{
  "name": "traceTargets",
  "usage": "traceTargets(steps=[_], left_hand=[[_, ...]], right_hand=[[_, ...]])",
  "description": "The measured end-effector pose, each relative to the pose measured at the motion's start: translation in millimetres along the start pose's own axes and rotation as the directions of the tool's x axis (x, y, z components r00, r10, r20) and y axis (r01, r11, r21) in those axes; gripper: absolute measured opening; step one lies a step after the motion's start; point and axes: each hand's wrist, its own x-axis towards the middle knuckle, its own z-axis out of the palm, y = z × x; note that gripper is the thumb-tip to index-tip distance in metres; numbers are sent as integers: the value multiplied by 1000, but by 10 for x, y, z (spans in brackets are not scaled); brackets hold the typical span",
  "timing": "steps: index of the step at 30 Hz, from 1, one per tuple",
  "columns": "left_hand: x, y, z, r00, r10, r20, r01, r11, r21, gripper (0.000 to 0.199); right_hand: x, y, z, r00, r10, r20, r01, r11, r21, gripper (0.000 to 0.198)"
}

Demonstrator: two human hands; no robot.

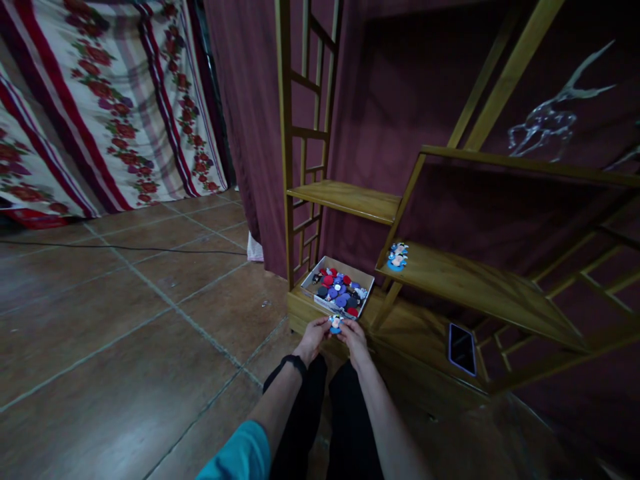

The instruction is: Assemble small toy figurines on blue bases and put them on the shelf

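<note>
Teal cloth of a sleeve (240,460) fills the bottom edge, with 2 bare forearms running up over dark trousers. Both arms meet at a small round badge (335,325), flat and glossy, blue and white with a red spot; its face looks tilted up toward the camera, and being round it shows no long axis. Left hand (314,335) and right hand (354,337) each pinch its edge with the fingertips, just in front of a shallow grey rectangular tray (365,281) heaped with red, blue and dark discs. That tray sits on the lowest board of a varnished wooden shelf unit (470,280). 1 more cluster of blue badges (398,256) lies on the slanted middle shelf; a dark phone (461,347) rests flat lower right.
</note>
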Motion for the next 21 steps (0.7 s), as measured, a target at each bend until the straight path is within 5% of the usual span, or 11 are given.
traceTargets(steps=[21], left_hand=[[-9,-4,6,1000,5,-11,-5,999,-34,26]], right_hand=[[9,20,-9,1000,5,2,-5,1000,6,31]])
